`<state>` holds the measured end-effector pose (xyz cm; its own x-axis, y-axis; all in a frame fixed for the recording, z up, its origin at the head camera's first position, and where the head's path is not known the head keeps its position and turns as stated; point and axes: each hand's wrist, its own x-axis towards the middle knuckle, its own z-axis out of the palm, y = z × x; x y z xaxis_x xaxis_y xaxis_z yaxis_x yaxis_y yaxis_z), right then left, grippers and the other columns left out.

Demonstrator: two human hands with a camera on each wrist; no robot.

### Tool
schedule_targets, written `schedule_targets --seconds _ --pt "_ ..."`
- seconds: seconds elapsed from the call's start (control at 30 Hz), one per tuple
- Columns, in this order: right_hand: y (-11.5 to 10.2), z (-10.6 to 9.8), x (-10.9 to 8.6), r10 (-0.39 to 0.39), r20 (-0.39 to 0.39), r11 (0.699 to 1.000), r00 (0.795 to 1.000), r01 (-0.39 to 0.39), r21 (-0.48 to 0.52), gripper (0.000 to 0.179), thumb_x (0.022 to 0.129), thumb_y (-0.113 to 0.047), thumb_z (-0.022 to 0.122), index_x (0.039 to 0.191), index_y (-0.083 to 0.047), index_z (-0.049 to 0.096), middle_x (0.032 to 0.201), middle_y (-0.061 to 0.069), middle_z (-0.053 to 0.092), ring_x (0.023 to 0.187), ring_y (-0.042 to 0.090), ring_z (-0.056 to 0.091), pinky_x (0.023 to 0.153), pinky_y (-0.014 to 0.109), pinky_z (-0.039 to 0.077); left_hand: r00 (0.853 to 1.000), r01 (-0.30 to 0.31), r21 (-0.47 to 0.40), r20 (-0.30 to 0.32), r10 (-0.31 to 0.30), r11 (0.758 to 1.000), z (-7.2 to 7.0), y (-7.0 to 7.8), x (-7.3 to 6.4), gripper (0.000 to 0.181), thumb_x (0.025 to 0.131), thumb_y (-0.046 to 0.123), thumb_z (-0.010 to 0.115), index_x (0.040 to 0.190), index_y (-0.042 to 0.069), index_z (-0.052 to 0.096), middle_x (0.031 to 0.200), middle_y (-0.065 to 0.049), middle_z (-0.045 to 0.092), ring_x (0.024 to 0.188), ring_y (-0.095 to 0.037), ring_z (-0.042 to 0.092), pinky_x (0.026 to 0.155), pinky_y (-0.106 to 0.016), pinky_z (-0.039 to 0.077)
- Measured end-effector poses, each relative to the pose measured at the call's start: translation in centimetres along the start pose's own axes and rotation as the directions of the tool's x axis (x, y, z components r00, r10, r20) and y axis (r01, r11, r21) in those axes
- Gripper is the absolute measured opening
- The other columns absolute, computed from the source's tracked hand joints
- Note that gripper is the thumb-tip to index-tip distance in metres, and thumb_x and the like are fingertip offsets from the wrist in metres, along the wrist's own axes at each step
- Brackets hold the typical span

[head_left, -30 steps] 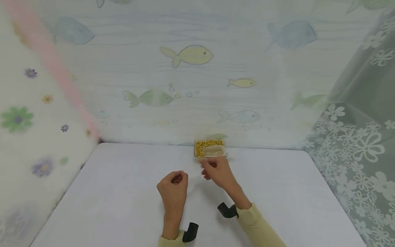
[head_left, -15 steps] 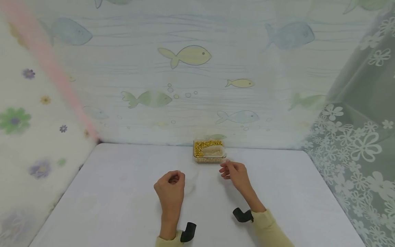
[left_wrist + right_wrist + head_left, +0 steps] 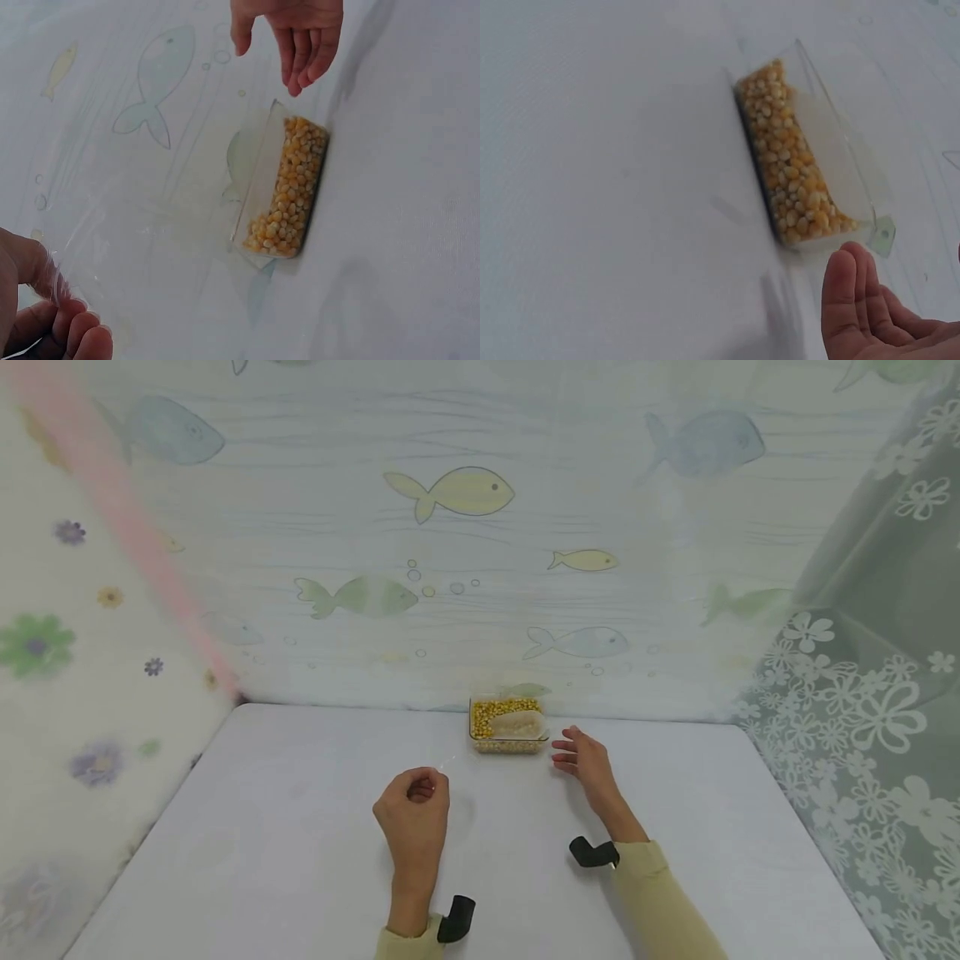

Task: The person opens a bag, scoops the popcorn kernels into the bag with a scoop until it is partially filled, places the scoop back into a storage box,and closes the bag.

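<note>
My left hand (image 3: 414, 806) pinches a thin piece of clear plastic (image 3: 66, 279), bag-like and hard to make out, between thumb and forefinger above the table. At the back of the table stands a clear rectangular container (image 3: 510, 747) filled with yellow corn kernels (image 3: 483, 714). A whitish translucent scoop (image 3: 517, 724) lies on the corn; its holed handle end (image 3: 885, 235) juts past the rim in the right wrist view. Beside the container's right end, my right hand (image 3: 592, 768) is held with fingers extended and nothing in it, fingertips close to the handle.
The white tabletop (image 3: 300, 860) runs back to a wall (image 3: 480, 635) printed with fish, right behind the container. A flowered cloth (image 3: 112, 710) borders the left side and a lace curtain (image 3: 885, 735) the right.
My right hand has left the front of the container and moved right, to its right end, its fingers spreading out of a pinch. The left hand stays nearly where it was.
</note>
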<state>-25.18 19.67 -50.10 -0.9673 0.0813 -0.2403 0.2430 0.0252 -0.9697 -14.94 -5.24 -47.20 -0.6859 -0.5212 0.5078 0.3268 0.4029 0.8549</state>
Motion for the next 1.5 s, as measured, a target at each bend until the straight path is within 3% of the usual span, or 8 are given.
schedule_targets --seconds 0.13,0.33,0.57,0.73,1.0,1.2,1.37,1.5 --pt "-0.4 0.1 0.6 0.013 -0.024 0.999 1.0 -0.012 0.041 0.057 0.111 -0.036 0.038 0.144 0.009 0.045 0.129 0.026 0.061 0.082 0.008 0.065 0.075 0.019 0.056 1.0 -0.001 0.013 0.0 0.001 1.0 0.1 0.0 0.1 0.009 0.08 -0.009 0.07 0.077 -0.001 0.073 0.063 -0.008 0.064 0.052 -0.012 0.058 0.052 -0.015 0.048" --pt "-0.6 0.6 1.4 0.0 -0.045 0.992 0.999 0.006 0.128 0.054 0.109 -0.032 0.046 0.142 0.012 0.045 0.107 0.012 0.066 0.079 0.007 0.066 0.076 0.019 0.057 0.999 0.03 0.0 0.019 -0.03 1.0 0.2 0.4 0.0 0.009 0.081 -0.007 0.069 0.076 0.0 0.073 0.062 -0.008 0.064 0.051 -0.012 0.058 0.051 -0.016 0.049" --pt "-0.8 1.4 1.9 -0.115 -0.157 0.975 0.981 0.141 0.173 0.04 0.105 -0.019 0.056 0.13 0.013 0.056 0.089 0.003 0.068 0.074 0.007 0.068 0.073 0.02 0.058 0.999 0.035 0.006 0.026 -0.035 0.999 0.4 0.6 -0.2 0.009 0.081 -0.007 0.07 0.076 0.0 0.072 0.061 -0.006 0.064 0.05 -0.01 0.058 0.05 -0.017 0.049" --pt "-1.0 1.8 1.7 -0.186 -0.19 0.963 0.964 0.217 0.16 0.032 0.099 -0.014 0.066 0.12 0.011 0.064 0.088 0.005 0.071 0.074 0.007 0.07 0.074 0.022 0.059 0.999 0.025 -0.002 0.021 -0.025 1.0 0.4 0.5 -0.3 0.01 0.08 -0.008 0.07 0.075 0.0 0.073 0.06 -0.006 0.064 0.049 -0.009 0.058 0.049 -0.017 0.049" --pt "-2.2 3.2 0.8 -0.275 -0.209 0.944 0.938 0.305 0.126 0.029 0.095 -0.01 0.071 0.113 0.013 0.069 0.104 0.026 0.072 0.076 0.013 0.073 0.073 0.026 0.061 1.0 0.019 0.009 0.019 -0.019 1.0 0.5 0.5 -0.3 0.01 0.079 -0.009 0.069 0.076 -0.001 0.072 0.061 -0.006 0.065 0.05 -0.009 0.058 0.05 -0.016 0.049" --pt "-3.2 3.3 0.0 -0.39 -0.219 0.917 0.894 0.398 -0.008 0.025 0.097 -0.012 0.069 0.109 0.009 0.073 0.102 0.025 0.072 0.074 0.01 0.072 0.074 0.028 0.061 1.0 -0.009 0.009 0.005 0.009 1.0 0.3 0.3 -0.1 0.01 0.078 -0.011 0.069 0.075 -0.002 0.072 0.061 -0.008 0.065 0.049 -0.01 0.059 0.049 -0.016 0.049" --pt "-4.0 3.0 -0.4 -0.464 -0.208 0.886 0.861 0.457 -0.085 0.021 0.096 -0.009 0.07 0.106 0.009 0.074 0.101 0.026 0.073 0.073 0.011 0.072 0.071 0.027 0.061 1.0 0.01 0.011 0.004 -0.01 1.0 0.3 0.1 0.0 0.009 0.079 -0.011 0.07 0.076 -0.002 0.072 0.061 -0.008 0.065 0.05 -0.011 0.059 0.05 -0.016 0.049" --pt "-4.9 2.7 -0.8 -0.559 -0.204 0.829 0.804 0.533 -0.169 0.019 0.095 -0.009 0.071 0.102 0.008 0.075 0.095 0.025 0.074 0.073 0.02 0.073 0.066 0.02 0.058 1.0 0.019 0.005 0.007 -0.019 1.0 0.3 -0.1 0.0 0.009 0.079 -0.01 0.07 0.077 -0.002 0.073 0.061 -0.008 0.065 0.05 -0.011 0.058 0.05 -0.016 0.049"
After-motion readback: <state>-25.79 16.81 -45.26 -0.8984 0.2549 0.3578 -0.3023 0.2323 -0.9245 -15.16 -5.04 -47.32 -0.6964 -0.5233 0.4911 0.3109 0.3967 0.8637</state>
